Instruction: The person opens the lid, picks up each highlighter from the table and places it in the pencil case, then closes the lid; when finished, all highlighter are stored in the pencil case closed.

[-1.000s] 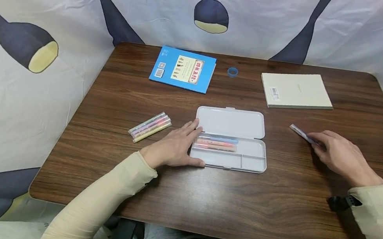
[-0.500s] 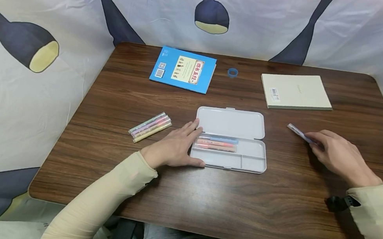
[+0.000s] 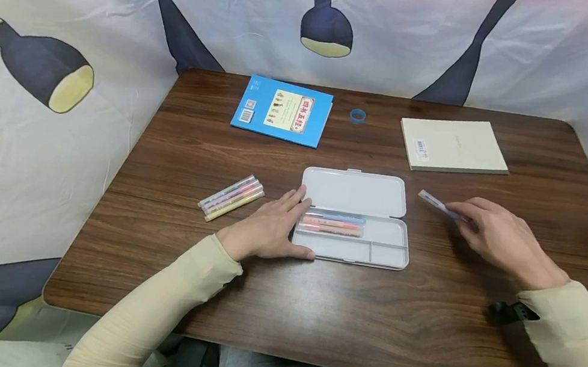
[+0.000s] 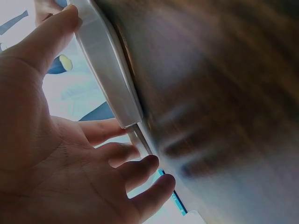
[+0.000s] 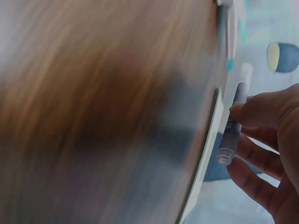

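A white pencil case (image 3: 348, 251) lies unfolded on the table, its lid (image 3: 354, 192) laid back. Blue and orange markers (image 3: 335, 224) lie in its rear compartment, toward the left. My left hand (image 3: 273, 223) rests against the case's left end with fingers spread, the thumb touching the front edge; the left wrist view shows the thumb (image 4: 51, 39) against the case's side. To the right of the case, my right hand (image 3: 502, 237) pinches a slim pale purple marker (image 5: 233, 116) between thumb and fingers, clear cap pointing left and away, apart from the case.
Several pastel markers (image 3: 231, 198) lie side by side left of my left hand. A blue book (image 3: 283, 111), a blue tape roll (image 3: 357, 115) and a cream book (image 3: 453, 146) lie along the back of the wooden table (image 3: 365, 325). A printed curtain hangs behind.
My right hand has moved left toward the pencil case with the marker held in it. The left hand stays on the case. The head view has tilted slightly upward.
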`<state>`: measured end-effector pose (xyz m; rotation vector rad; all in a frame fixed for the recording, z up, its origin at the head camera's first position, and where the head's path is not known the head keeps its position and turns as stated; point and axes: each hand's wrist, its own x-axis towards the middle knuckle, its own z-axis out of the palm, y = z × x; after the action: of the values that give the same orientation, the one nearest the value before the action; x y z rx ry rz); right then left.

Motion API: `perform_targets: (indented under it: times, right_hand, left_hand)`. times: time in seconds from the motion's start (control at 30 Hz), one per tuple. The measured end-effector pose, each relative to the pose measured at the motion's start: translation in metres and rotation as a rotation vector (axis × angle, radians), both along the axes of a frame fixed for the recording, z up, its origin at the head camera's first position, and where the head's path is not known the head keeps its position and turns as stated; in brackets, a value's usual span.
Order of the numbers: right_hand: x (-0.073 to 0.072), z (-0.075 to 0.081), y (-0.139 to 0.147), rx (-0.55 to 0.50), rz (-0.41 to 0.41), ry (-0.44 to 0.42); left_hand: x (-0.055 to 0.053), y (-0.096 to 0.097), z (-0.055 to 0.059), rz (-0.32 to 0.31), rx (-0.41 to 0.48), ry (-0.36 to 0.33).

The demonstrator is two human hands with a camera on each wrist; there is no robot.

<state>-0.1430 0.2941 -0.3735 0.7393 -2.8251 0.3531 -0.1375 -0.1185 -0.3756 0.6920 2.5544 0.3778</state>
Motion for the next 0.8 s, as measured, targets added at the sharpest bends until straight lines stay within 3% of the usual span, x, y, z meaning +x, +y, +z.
perform_targets:
  times: [0.27, 0.63, 0.8]
  right_hand:
    - [-0.004, 0.007, -0.029, -0.025, 0.134, 0.100]
    - [-0.014, 0.011, -0.072, -0.040, 0.259, 0.095]
    - [-0.017, 0.006, -0.095, -0.038, 0.339, 0.049]
  left_hand:
    - [0.001, 0.000, 0.001, 0.005, -0.006, 0.005]
    - [0.002, 0.001, 0.000, 0.006, -0.027, 0.015]
    - [0.001, 0.001, 0.000, -0.002, -0.032, 0.016]
